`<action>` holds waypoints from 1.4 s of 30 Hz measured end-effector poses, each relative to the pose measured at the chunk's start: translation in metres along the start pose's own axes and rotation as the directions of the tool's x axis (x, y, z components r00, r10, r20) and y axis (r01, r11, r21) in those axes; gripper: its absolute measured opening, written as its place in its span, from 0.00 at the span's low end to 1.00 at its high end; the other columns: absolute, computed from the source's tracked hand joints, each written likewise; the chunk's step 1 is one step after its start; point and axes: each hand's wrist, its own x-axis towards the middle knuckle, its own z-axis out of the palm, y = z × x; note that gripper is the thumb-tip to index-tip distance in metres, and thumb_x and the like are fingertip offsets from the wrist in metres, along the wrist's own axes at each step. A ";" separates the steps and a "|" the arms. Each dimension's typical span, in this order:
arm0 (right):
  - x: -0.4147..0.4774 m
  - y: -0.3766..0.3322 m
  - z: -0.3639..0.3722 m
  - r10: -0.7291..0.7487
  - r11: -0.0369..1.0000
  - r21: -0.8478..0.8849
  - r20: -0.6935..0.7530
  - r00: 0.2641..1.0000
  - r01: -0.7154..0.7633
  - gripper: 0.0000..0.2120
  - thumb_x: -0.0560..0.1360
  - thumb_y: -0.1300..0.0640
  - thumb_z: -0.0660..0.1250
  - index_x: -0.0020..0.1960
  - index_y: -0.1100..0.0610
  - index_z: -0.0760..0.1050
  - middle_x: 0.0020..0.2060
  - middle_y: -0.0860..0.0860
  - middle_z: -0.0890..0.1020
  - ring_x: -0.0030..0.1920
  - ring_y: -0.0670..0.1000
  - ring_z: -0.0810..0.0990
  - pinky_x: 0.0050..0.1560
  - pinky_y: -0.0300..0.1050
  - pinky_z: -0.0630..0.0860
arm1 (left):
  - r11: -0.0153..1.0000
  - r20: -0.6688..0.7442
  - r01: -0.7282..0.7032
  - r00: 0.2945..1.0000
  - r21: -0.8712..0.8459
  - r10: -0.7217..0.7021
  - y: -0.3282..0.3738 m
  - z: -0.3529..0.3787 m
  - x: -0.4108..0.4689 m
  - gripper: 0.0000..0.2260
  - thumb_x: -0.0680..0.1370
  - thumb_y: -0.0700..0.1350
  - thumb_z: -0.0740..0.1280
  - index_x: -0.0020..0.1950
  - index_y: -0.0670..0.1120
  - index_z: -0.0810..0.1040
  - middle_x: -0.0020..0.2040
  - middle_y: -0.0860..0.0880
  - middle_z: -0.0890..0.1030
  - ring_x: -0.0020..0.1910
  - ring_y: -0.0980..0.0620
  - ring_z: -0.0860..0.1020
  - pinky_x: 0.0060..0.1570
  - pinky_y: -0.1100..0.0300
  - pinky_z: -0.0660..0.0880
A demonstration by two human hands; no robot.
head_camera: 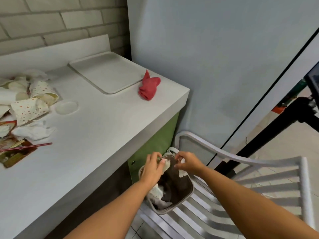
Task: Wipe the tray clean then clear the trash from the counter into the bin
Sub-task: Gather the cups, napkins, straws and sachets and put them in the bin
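Observation:
The grey bin [189, 192] stands on a white slatted chair beside the counter, with crumpled paper inside. Both hands are over its mouth. My left hand [152, 167] pinches a scrap of white paper [166, 165]. My right hand [187, 162] holds another white scrap [183, 173] with curled fingers. The pale tray [107, 73] lies bare at the back of the white counter [103, 128]. A red cloth [149, 87] lies crumpled by the tray's right corner. A heap of trash [29, 104] with spotted paper wrappers and tissues sits at the counter's left.
A clear plastic lid [67, 107] and red chopsticks [25, 147] on a printed leaflet lie near the heap. The white chair [250, 178] stands against the green cabinet. A black tripod leg [269, 135] slants at the right. A brick wall backs the counter.

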 end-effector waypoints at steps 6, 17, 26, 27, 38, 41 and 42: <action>0.005 -0.003 0.005 0.016 0.999 -0.033 0.057 0.998 -0.014 0.16 0.74 0.52 0.69 0.58 0.59 0.75 0.57 0.55 0.78 0.56 0.52 0.76 0.51 0.41 0.69 | 0.999 -0.006 0.045 0.999 -0.002 -0.045 0.000 -0.004 -0.002 0.10 0.80 0.44 0.60 0.60 0.46 0.69 0.56 0.48 0.68 0.48 0.52 0.73 0.55 0.58 0.71; 0.006 -0.053 -0.002 0.021 0.959 -0.277 0.282 0.959 0.061 0.17 0.77 0.53 0.64 0.62 0.58 0.73 0.48 0.57 0.80 0.45 0.54 0.80 0.44 0.44 0.77 | 1.000 -0.047 0.005 0.999 0.026 -0.004 0.008 -0.034 -0.012 0.06 0.79 0.39 0.60 0.55 0.42 0.72 0.45 0.47 0.76 0.39 0.54 0.73 0.40 0.64 0.69; -0.009 -0.174 -0.016 -0.165 0.868 -0.371 0.415 0.895 0.332 0.13 0.78 0.56 0.62 0.60 0.60 0.72 0.45 0.57 0.81 0.32 0.50 0.78 0.31 0.39 0.73 | 0.993 -0.320 -0.103 0.944 -0.051 0.082 0.039 -0.103 -0.046 0.04 0.79 0.40 0.61 0.50 0.47 0.72 0.38 0.55 0.74 0.34 0.60 0.73 0.36 0.69 0.69; -0.013 -0.188 -0.016 -0.196 0.855 -0.367 0.423 0.885 0.365 0.13 0.78 0.54 0.62 0.60 0.59 0.72 0.43 0.56 0.81 0.31 0.49 0.77 0.32 0.38 0.72 | 0.993 -0.358 -0.098 0.931 -0.067 0.068 0.040 -0.114 -0.051 0.03 0.79 0.40 0.61 0.50 0.48 0.72 0.39 0.54 0.75 0.36 0.59 0.74 0.37 0.69 0.69; -0.036 -0.324 0.041 -0.555 0.669 -0.309 0.398 0.731 0.676 0.14 0.75 0.50 0.66 0.58 0.55 0.75 0.55 0.52 0.77 0.47 0.49 0.73 0.53 0.45 0.73 | 0.963 -0.713 0.218 0.700 0.159 -0.040 -0.020 -0.260 -0.147 0.10 0.78 0.44 0.64 0.59 0.48 0.72 0.63 0.48 0.69 0.60 0.51 0.71 0.56 0.61 0.72; -0.045 -0.355 0.070 -0.607 0.631 -0.261 0.421 0.674 0.731 0.14 0.76 0.51 0.66 0.59 0.55 0.75 0.57 0.53 0.77 0.50 0.51 0.73 0.55 0.46 0.73 | 0.928 -0.750 0.319 0.657 0.192 -0.070 -0.046 -0.295 -0.185 0.11 0.77 0.43 0.65 0.59 0.47 0.73 0.63 0.45 0.69 0.62 0.47 0.70 0.61 0.55 0.71; -0.048 -0.366 0.081 -0.623 0.612 -0.250 0.431 0.652 0.750 0.14 0.75 0.52 0.66 0.59 0.55 0.75 0.57 0.53 0.77 0.51 0.52 0.74 0.54 0.46 0.73 | 0.910 -0.763 0.365 0.639 0.195 -0.093 -0.055 -0.305 -0.198 0.11 0.77 0.42 0.65 0.59 0.46 0.73 0.63 0.45 0.69 0.63 0.47 0.69 0.62 0.54 0.70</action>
